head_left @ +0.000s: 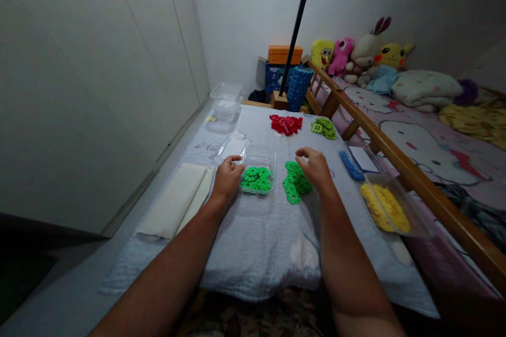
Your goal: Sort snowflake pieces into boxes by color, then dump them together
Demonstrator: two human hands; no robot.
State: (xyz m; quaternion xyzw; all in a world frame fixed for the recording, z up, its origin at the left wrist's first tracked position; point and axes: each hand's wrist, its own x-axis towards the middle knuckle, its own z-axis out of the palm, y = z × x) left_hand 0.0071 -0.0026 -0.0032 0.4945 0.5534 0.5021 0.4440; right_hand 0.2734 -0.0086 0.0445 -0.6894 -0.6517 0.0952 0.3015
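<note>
Apparent box-filling: left hand [226, 178] closed on clear box [258, 156]; right hand [315, 165], pinch uncertain, needs green pieces [293, 183] nearer the tabletop's [261, 245] right edge.

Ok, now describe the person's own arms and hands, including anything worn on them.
The left hand and right hand are ungloved, with no bracelet or watch showing at either wrist. The left arm and right arm are bare, with no sleeve visible before the picture's edge cuts them off. Rings are too small to tell.
</note>
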